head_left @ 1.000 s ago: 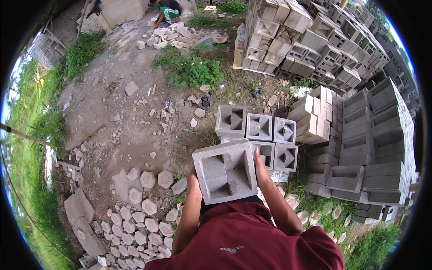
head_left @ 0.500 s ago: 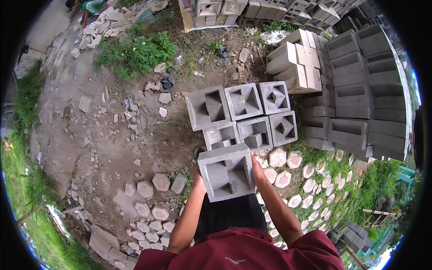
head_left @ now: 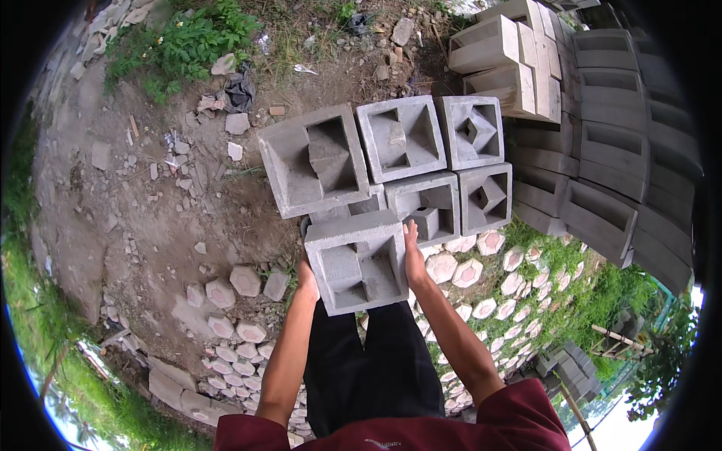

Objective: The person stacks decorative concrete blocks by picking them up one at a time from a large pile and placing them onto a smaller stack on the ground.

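A square grey concrete block point(head_left: 353, 231) with an angular hollow is held between my two palms at the near side of a stack. My left hand point(head_left: 307, 281) presses its left side. On the opposite side my right hand point(head_left: 414, 254) lies along the wall, fingers pointing away from me. The held block partly covers a lower-left block point(head_left: 370, 201); whether they touch I cannot tell. Around it are similar blocks: a large one point(head_left: 329, 161) at far left, a middle one point(head_left: 398, 141), a right one point(head_left: 472, 132) and two nearer ones, including a lower-right block point(head_left: 484, 198).
Taller stacks of hollow blocks point(head_left: 609, 150) and pale blocks point(head_left: 500, 68) rise at the right. Hexagonal pavers point(head_left: 468, 273) lie in grass at right and on soil at left. Rubble, a dark plastic bag point(head_left: 240, 92) and a leafy plant point(head_left: 177, 45) are at far left.
The held block and my hands sit slightly further left and higher in view, closer over the lower-left block. The view has shifted, with the stack appearing larger. Both hands keep their hold.
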Available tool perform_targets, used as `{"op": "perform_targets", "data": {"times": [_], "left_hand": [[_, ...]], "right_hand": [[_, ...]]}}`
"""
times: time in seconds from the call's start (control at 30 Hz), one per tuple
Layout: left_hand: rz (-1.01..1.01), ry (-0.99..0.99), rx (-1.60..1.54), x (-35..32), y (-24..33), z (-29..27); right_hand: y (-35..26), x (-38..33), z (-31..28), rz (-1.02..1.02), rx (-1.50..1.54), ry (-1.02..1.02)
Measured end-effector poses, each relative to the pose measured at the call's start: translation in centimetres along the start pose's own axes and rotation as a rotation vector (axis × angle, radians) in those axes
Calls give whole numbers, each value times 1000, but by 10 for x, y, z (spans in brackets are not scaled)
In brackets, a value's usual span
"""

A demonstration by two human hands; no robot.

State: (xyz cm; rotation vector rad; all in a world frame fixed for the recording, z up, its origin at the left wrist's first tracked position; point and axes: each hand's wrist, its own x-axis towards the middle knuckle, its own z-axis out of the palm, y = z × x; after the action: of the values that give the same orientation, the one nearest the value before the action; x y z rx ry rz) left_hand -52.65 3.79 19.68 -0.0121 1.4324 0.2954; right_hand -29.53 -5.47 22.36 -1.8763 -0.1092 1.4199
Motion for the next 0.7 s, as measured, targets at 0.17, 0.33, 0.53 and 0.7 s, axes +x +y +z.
{"op": "perform_targets", "data": {"times": [0.17,0.33,0.53,0.7], "left_hand": [[-29,-26,-48,25,4,-4],[55,18,-41,38,4,-3],[18,9,2,34,21,23],[0,-20,-13,46,27,16]], "right_hand": [[-3,21,1,-79,-80,39],[-13,33,6,-112,-146,91],[-6,48,3,-120,-113,107],[-9,54,8,-112,-114,103]]}}
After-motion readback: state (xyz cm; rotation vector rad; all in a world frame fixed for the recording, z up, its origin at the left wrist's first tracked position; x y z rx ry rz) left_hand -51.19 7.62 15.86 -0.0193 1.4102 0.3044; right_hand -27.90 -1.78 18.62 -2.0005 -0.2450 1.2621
